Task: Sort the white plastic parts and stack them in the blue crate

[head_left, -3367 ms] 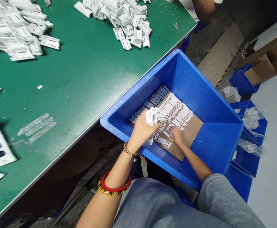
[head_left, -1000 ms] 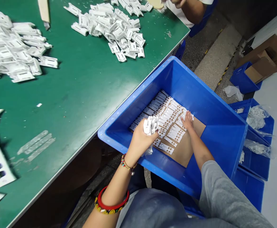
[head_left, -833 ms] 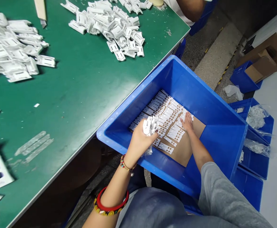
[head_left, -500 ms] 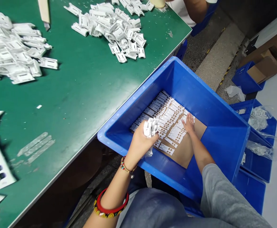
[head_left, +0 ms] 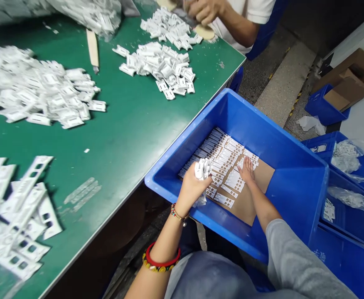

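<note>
My left hand (head_left: 190, 187) is closed round a bundle of small white plastic strips (head_left: 202, 169), held over the near wall of a big blue bin (head_left: 280, 143). Inside the bin, rows of white strips (head_left: 220, 150) lie side by side on a brown cardboard sheet (head_left: 257, 182). My right hand (head_left: 247, 171) lies flat with fingers stretched out on the laid strips at the right end of the rows. Beaded and red bangles sit on my left forearm.
A green table (head_left: 129, 124) to the left carries heaps of white plastic parts (head_left: 163, 66), a larger heap (head_left: 35, 93) and flat white pieces (head_left: 16, 207). Another person's hands (head_left: 202, 8) work at the far end. More blue bins (head_left: 347, 182) and cardboard boxes (head_left: 350, 79) stand at right.
My right hand moved from the near strips out to the right end of the rows and stayed flat there. The view has shifted, showing more of the table and the other person's hands.
</note>
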The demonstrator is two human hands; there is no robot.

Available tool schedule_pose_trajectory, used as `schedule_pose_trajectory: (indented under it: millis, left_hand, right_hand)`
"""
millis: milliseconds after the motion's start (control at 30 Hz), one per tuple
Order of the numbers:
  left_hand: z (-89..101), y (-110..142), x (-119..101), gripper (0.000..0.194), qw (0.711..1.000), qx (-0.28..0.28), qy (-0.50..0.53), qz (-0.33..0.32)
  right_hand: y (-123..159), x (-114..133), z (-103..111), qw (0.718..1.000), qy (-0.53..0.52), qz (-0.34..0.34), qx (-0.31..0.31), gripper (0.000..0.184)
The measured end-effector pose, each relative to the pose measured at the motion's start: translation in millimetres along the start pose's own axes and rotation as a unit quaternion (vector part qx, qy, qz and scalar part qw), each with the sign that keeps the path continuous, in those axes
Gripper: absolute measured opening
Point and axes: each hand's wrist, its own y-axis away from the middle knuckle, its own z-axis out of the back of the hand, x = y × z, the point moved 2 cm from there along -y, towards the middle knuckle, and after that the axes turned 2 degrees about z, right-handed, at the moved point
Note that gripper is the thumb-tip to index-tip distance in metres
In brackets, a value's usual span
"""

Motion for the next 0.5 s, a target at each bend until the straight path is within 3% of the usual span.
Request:
schedule_pose_trajectory:
  millis: [133, 233, 400, 500]
  left_hand:
    - [-2.7, -4.4, 4.9, 0.021, 1.000, -0.002, 0.003, -0.026]
    - [-6.3, -2.7, 5.0, 0.022, 0.995, 0.003, -0.057, -0.087]
    - [-10.0, 16.4, -2.4, 0.025, 0.940, 0.068, -0.300, -0.150]
    - [-7.5, 24.9, -6.5, 0.027, 0.915, 0.050, -0.346, -0.202]
  right_hand:
    - [4.4, 13.5, 30.2, 0.996, -0.075, -0.051, 0.010, 0.073]
    - [26.4, 37.9, 65.5, 0.990, -0.129, -0.039, 0.047, 0.066]
    - [109.6, 103.0, 122.0, 0.969, -0.227, 0.061, 0.072, 0.049]
    - [156.7, 131.4, 114.3, 0.948, -0.286, 0.116, 0.081, 0.062]
